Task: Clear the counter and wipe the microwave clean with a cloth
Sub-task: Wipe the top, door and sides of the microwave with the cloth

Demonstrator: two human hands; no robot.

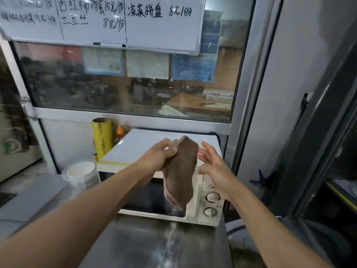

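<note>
Head view: the left hand [161, 154] grips the top edge of a brown cloth [180, 173], which hangs folded in the air above and in front of the white microwave [154, 146] on the steel counter [146, 242]. The right hand [212, 164] is spread, fingers straight, just beside the cloth, holding nothing. A yellow wrap roll [102, 139] and a clear tub [81, 173] stand left of the microwave

Dim, flat indoor light with soft glare on the steel counter [154, 244] and window glass [125, 84], slight overall blur, and wide-angle bending at the edges.
</note>
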